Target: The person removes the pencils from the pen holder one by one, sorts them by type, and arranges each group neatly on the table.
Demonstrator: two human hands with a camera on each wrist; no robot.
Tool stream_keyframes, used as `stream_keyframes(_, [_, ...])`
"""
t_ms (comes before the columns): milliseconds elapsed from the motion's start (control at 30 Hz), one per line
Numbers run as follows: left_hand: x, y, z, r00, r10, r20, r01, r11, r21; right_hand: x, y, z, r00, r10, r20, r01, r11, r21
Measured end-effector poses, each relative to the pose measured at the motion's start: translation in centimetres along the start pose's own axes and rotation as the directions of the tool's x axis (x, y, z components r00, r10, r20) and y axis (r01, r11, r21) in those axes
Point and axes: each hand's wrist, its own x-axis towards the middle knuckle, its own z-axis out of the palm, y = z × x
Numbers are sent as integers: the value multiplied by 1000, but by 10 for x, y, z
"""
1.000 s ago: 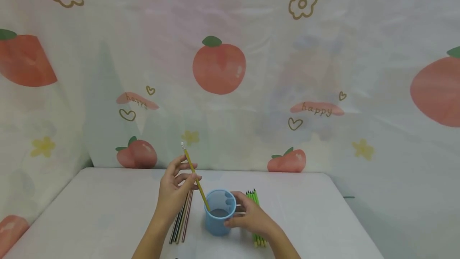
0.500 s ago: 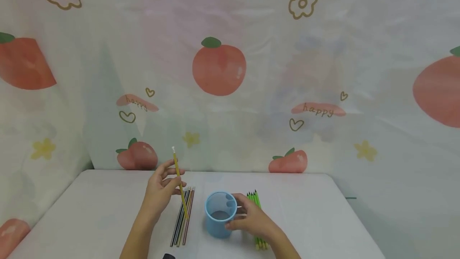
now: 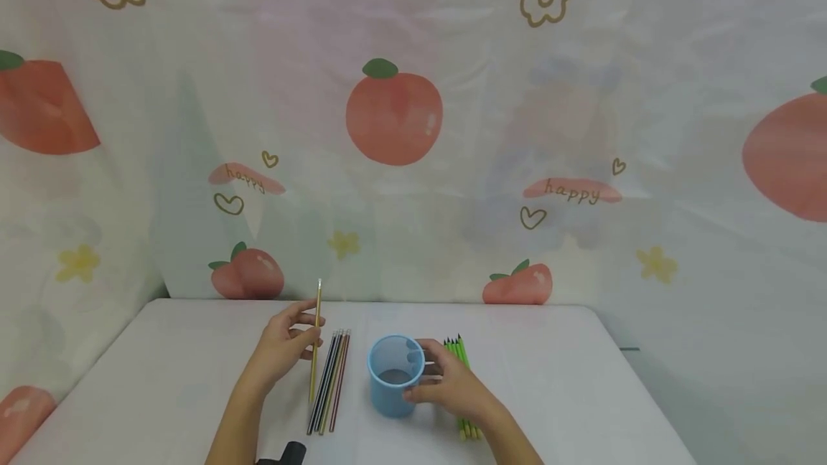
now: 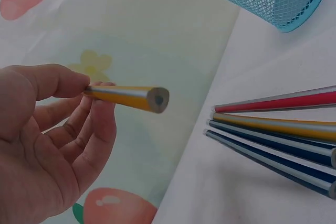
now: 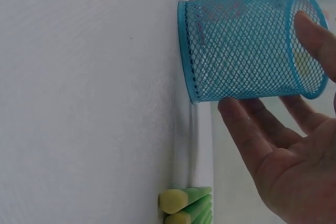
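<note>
My left hand (image 3: 274,350) pinches a yellow pencil (image 3: 314,368) between thumb and fingers, nearly upright, its pale tip up. In the left wrist view the pencil's flat unsharpened end (image 4: 158,99) faces the camera. Just right of its lower end, a row of striped pencils (image 3: 329,382) in dark blue, yellow and red lies on the table. My right hand (image 3: 455,386) holds a light blue mesh pencil cup (image 3: 388,405) from its right side. The right wrist view shows the thumb by the rim and fingers along the mesh wall (image 5: 241,51). Inside the cup only its grey bottom shows.
Several green pencils (image 3: 466,428) lie right of the cup, partly hidden behind the right hand, dark points away from me. A black object (image 3: 292,453) shows at the bottom edge by the left forearm. The white table (image 3: 568,386) meets a fruit-printed curtain (image 3: 413,235) behind.
My left hand has carried the yellow pencil leftward out of the cup, past the striped pencils, and lowered it to their left side. The right hand stays at the cup.
</note>
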Motion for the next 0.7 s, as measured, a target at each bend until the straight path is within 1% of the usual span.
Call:
stream_keyframes(133, [2, -7, 1, 1000, -28, -1, 28, 999, 24, 1, -1, 0, 1000, -2, 8, 2, 1000, 6])
stream_keyframes(333, [4, -16, 4, 996, -91, -20, 93, 986, 136, 2, 2, 0, 1000, 9, -2, -9, 1000, -9])
stream_keyframes(433, [5, -22, 5, 994, -110, -21, 112, 980, 165, 2, 2, -1, 1000, 11, -2, -11, 1000, -8])
stream_keyframes(567, [6, -30, 5, 994, -108, -27, 111, 975, 191, 2, 1, 0, 1000, 13, -3, -13, 1000, -9])
stream_keyframes(700, [6, -38, 6, 993, -110, -34, 115, 963, 243, 1, -1, 0, 1000, 16, -4, -17, 1000, -16])
